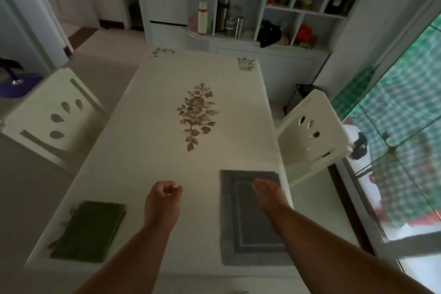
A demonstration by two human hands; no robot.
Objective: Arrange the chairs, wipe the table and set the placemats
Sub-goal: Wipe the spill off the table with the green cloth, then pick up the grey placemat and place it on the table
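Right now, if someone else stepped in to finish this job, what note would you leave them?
Left hand: closed in a fist, empty, above the table.
Right hand: fingers loosely open, over the grey placemats, holding nothing.
Green cloth: folded at the near left corner.
Chairs: left chair and right chair stand at the table's sides.
Left: placemats remain stacked. Whether the table is wiped, I cannot tell.
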